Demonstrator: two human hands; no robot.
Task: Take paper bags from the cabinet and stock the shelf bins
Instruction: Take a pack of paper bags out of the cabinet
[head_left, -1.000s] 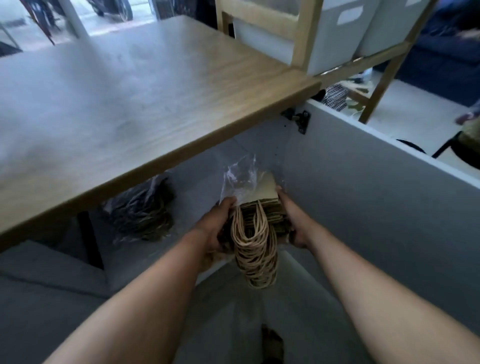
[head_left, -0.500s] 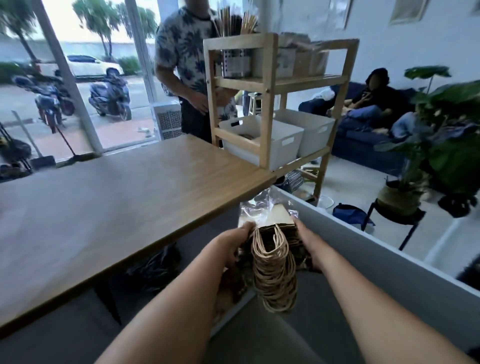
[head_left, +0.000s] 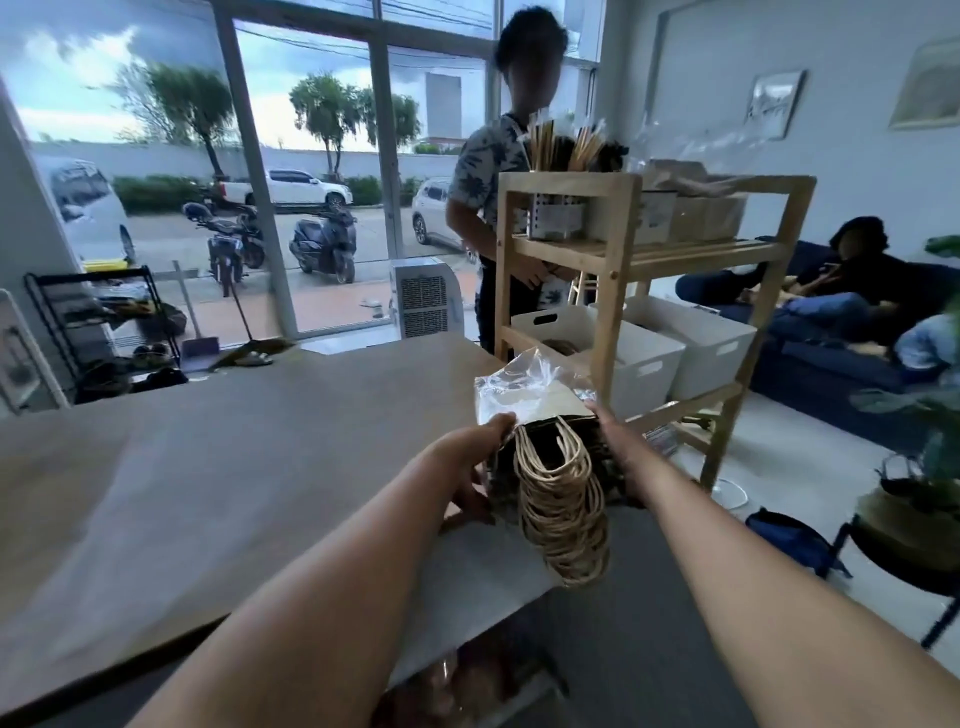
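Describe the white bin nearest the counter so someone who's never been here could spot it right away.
Find the wooden shelf unit standing at the far right corner of the wooden counter. On its lower shelf sit two white bins side by side; the near white bin is the left one, partly hidden behind the front post, unlike the far white bin.

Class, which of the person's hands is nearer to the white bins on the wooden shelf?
Right. The right hand grips the bag bundle's side facing the bins; the left hand grips its far side.

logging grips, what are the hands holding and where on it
Both hold the bundle of paper bags: left hand on its left side, right hand on its right.
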